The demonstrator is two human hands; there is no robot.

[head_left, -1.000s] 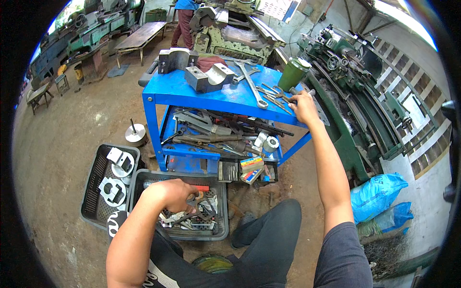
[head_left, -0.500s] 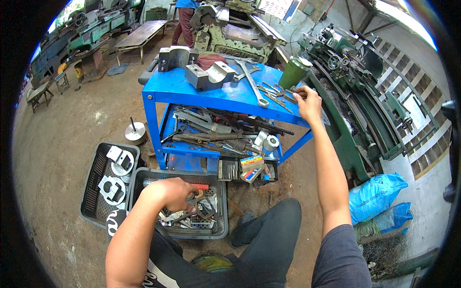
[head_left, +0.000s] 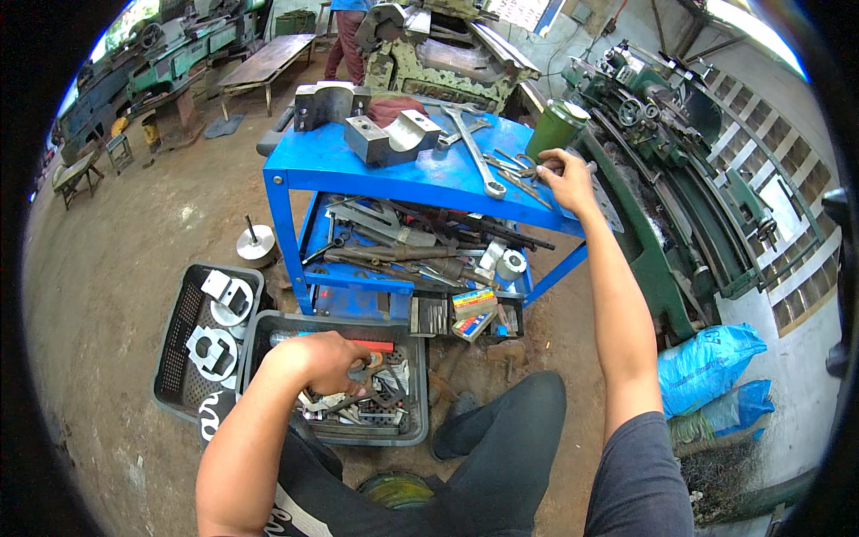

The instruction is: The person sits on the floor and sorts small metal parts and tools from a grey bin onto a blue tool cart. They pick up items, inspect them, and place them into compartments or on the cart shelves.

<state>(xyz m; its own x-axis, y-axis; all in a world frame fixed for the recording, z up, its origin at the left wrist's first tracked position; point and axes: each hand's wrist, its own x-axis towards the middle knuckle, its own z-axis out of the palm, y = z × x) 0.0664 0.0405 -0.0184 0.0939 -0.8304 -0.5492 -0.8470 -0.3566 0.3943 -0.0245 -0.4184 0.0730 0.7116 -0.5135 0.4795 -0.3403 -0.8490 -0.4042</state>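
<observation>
My left hand [head_left: 333,360] reaches down into a black plastic crate [head_left: 413,431] of mixed metal tools and small parts. Its fingers curl closed among dark metal pieces, and what they hold is hidden. At the right end of the blue workbench [head_left: 394,181], my right hand [head_left: 567,179] has thumb and fingers pinched together beside several thin drill-like rods [head_left: 523,185] and a dark tool with looped handles [head_left: 526,166]. Whatever sits between those fingertips is too small to name. A large combination wrench [head_left: 483,163] lies just left of the rods, and a green cup [head_left: 557,127] stands behind the hand.
Two machined metal blocks [head_left: 394,143] rest on the bench top. Below, a shelf holds piled bars and tools [head_left: 385,255]. Another crate [head_left: 164,376] with silvery parts stands left. A green lathe [head_left: 662,179] and blue sacks [head_left: 711,362] are at right; a person [head_left: 347,40] stands behind.
My right hand has shifted slightly up and left over the rods, its fingers drawing nearer the looped-handled tool. The left hand stays in the crate, and the view has tilted a little.
</observation>
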